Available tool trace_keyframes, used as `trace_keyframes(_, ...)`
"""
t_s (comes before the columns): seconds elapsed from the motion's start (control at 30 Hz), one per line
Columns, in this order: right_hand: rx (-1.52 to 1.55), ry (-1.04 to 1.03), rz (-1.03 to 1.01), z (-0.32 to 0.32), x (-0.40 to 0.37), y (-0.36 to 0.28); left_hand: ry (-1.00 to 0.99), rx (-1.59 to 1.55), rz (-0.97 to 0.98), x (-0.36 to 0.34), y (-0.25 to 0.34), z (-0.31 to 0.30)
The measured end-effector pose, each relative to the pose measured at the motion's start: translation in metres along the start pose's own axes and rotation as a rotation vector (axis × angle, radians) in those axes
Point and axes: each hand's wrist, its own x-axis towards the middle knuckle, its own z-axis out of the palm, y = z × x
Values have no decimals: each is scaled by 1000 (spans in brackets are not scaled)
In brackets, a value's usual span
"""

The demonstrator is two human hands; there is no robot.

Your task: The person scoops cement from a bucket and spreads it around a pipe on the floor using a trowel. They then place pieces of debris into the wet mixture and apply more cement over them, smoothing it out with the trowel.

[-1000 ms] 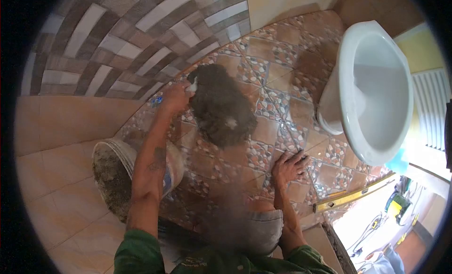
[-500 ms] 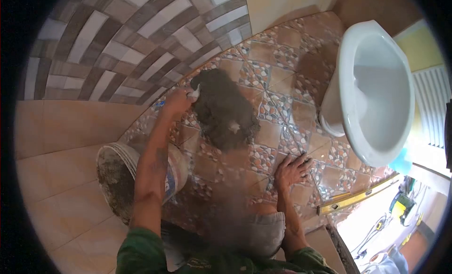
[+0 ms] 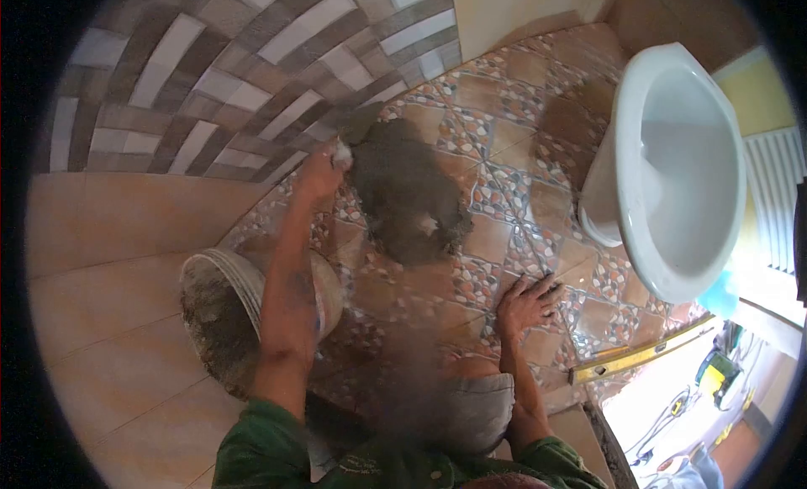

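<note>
Wet grey mortar [image 3: 408,182] lies in a heap on the patterned floor, close to the foot of the tiled wall. At its upper left edge, my left hand [image 3: 319,176] is closed around a small whitish object [image 3: 341,152]. Fingers and mortar hide most of this object, so its kind cannot be made out. A grey patch reaches from there to the wall. My right hand [image 3: 528,306] rests flat on the floor tiles, fingers spread, holding nothing. Beside my left forearm a mortar-caked bucket [image 3: 220,321] lies tipped, partly covered by the arm.
A white toilet bowl [image 3: 618,153] stands at the right. A yellow spirit level [image 3: 643,354] lies along the doorway edge. Beyond it are a green and yellow power tool [image 3: 716,373] and cables. The brick-patterned wall [image 3: 227,94] borders the floor at upper left.
My left hand has moved slightly up along the mortar's edge towards the wall, and grey now shows nearer the wall. The view has shifted a little. My right hand stays on the floor.
</note>
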Motion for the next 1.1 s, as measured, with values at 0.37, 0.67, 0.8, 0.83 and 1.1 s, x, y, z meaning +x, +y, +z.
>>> trace_keyframes(0.37,-123,-4,70,8,-5,-6,93,-178,40,8,54,143)
trace_keyframes(0.67,-138,103,-13,24,0,12,-98,-319,63,9,37,106)
trace_keyframes(0.8,-146,75,-11,24,3,15,-69,-850,-399,-10,28,74)
trace_keyframes(0.83,-165,81,-3,31,4,19,-81,-995,-562,-21,32,57)
trace_keyframes(1.1,-127,144,-36,26,0,16,-35,-1008,-592,-46,-18,57)
